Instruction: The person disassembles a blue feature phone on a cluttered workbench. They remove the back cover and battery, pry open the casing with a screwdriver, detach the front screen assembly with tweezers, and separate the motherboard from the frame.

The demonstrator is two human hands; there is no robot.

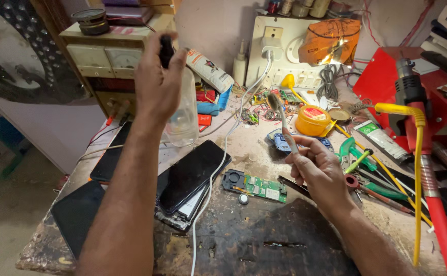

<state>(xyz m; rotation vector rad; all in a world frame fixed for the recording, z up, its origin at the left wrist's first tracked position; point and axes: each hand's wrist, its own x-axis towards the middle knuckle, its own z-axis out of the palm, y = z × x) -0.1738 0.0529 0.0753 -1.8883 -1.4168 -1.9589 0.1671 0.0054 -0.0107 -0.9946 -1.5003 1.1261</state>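
My left hand (pixel 156 82) is raised over the bench and grips a clear plastic bottle (pixel 183 117) by its black cap, the bottle hanging upright. My right hand (pixel 318 166) holds a worn toothbrush (pixel 280 113) upright, bristles at the top. Below and between the hands a small green circuit board (pixel 256 185) lies on the dark mat, with a small round part beside it. A black phone (pixel 190 174) with its back lifted lies to the left of the board.
A white cable (pixel 218 168) crosses the bench from a wall socket board (pixel 277 51). A yellow round tin (pixel 312 121), tweezers, screwdrivers and a red hot-air station (pixel 402 87) crowd the right side. Two dark phones (pixel 77 212) lie at left, beside a power supply (pixel 112 56).
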